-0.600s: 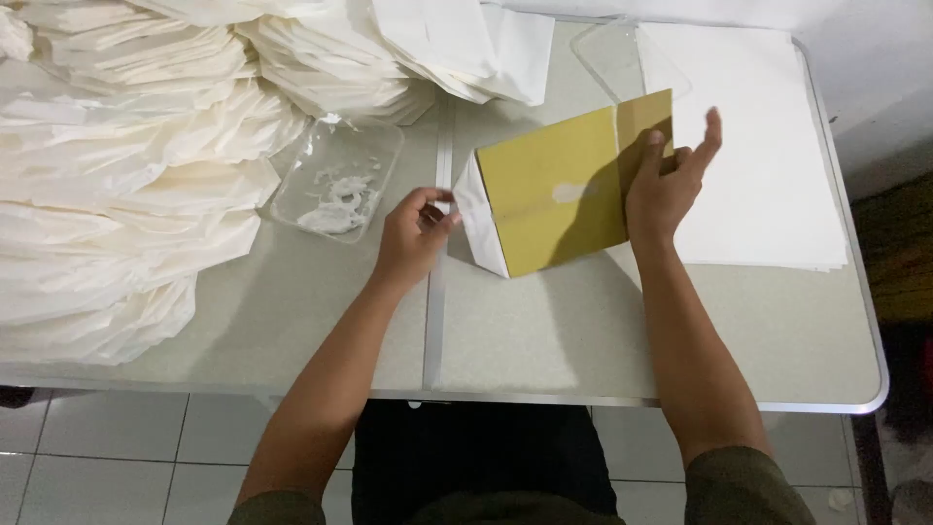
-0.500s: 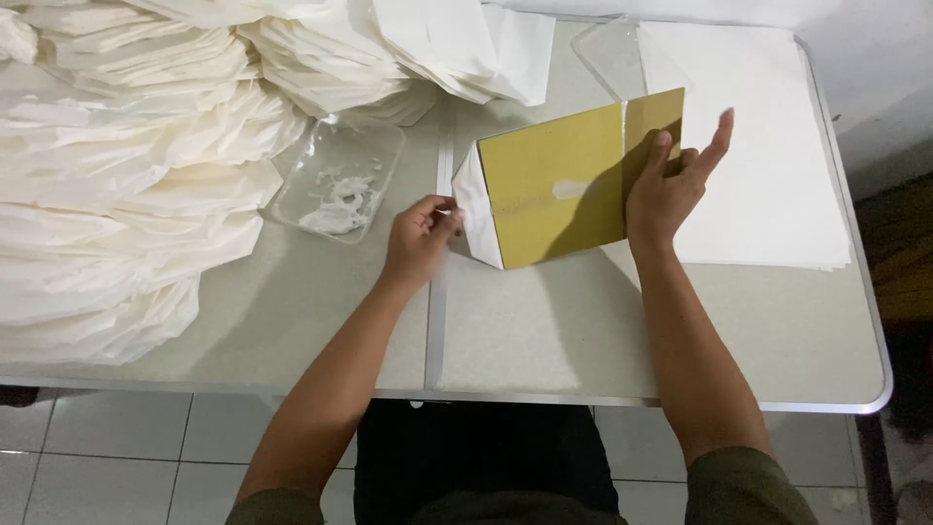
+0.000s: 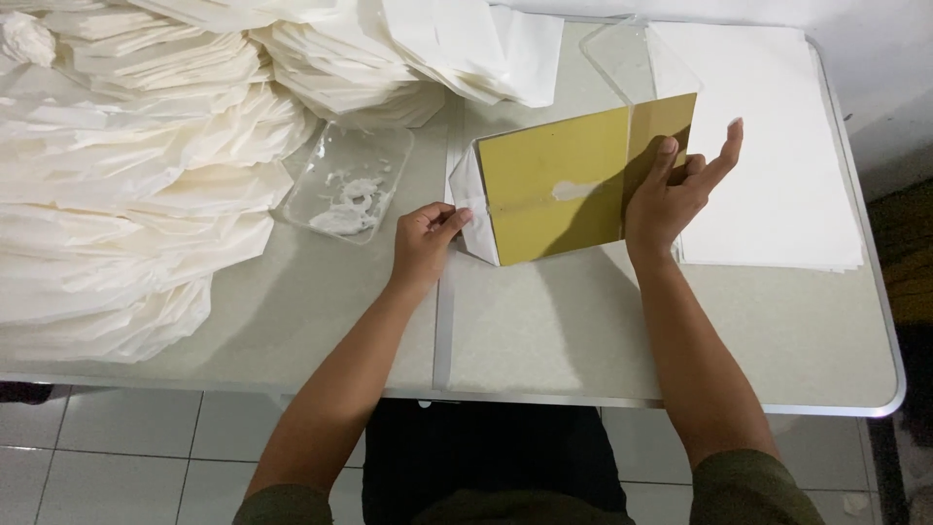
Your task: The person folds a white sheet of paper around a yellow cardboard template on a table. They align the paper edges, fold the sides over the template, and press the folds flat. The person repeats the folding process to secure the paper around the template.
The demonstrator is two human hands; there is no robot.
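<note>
- The left hand [image 3: 425,238] pinches the folded white paper flap [image 3: 473,219] at the left end of the flat yellow cardboard template [image 3: 573,185], as before.
- The right hand [image 3: 675,190], fingers spread, presses the template's right end, now tilted slightly higher.
- Beyond lie a clear plastic glue tray [image 3: 345,185] and stacked white paper bags [image 3: 126,175].
</note>
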